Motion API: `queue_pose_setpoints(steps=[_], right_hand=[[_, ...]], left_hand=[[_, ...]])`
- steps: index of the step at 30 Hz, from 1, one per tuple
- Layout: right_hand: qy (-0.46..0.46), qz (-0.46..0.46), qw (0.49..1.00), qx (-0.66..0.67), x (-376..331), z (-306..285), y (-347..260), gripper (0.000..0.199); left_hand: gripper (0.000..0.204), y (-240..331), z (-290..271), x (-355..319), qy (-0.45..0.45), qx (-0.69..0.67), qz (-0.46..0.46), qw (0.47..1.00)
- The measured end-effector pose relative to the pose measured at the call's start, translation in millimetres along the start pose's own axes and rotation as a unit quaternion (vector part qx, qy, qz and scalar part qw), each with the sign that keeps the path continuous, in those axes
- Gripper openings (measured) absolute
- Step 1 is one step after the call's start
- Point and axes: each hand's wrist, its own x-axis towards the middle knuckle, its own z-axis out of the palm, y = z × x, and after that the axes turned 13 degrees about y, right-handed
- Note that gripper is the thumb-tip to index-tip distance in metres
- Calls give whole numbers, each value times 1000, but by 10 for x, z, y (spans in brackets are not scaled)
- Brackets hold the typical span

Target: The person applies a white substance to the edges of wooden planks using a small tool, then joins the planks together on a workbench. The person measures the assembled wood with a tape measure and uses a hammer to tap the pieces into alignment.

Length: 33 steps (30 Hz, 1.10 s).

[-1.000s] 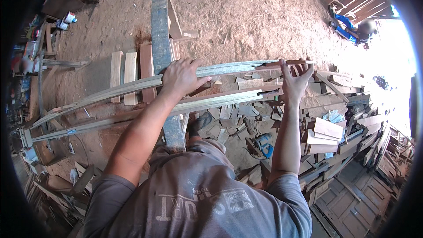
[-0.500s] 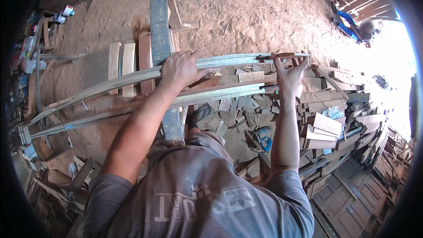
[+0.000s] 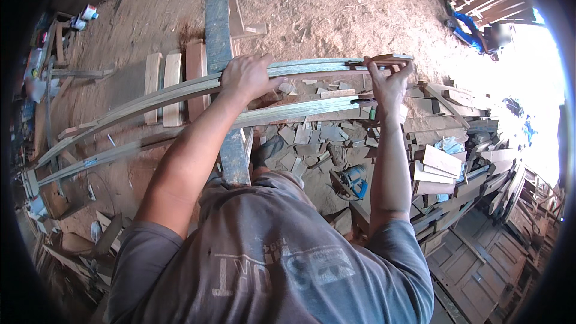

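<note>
A long wooden frame lies crosswise in front of me over a worn bench beam (image 3: pixel 218 18). It has a far rail (image 3: pixel 156 97) and a near rail (image 3: pixel 300 110), joined at the left end. My left hand (image 3: pixel 245 78) grips the far rail where it crosses the beam, fingers over the top and thumb stretched to the right. At the rail's right end, my right hand (image 3: pixel 390 89) holds a short wood piece (image 3: pixel 393 57) between thumb and fingers against the rail. Below that wrist, the near rail's dark end sits beside a small green object (image 3: pixel 372 113).
Wood offcuts (image 3: pixel 327 132) litter the ground beneath the frame, with a blue power tool (image 3: pixel 354 182) among them. Planks (image 3: pixel 173 90) lie beyond the far rail. Stacked boards (image 3: pixel 441 168) fill the right side. A person in blue (image 3: pixel 471 29) is at the far right.
The frame and both hands sit slightly higher in the picture, as does much of the surroundings. My hands keep the same holds on the rail and the short wood piece.
</note>
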Motion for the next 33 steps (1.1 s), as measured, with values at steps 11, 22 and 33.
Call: queue_pose_setpoints(steps=[11,22,33], right_hand=[[8,-12,1000,23,87,108,168,129],[146,92,972,157,-581,-41,26,90],[-45,-39,983,171,-2996,889,-1579,27]], left_hand=[[70,-56,-156,-54,-34,-24,-11,999],[44,-346,21,-305,236,-277,117,924],[44,-1413,-296,-2562,129,-484,116,857]])
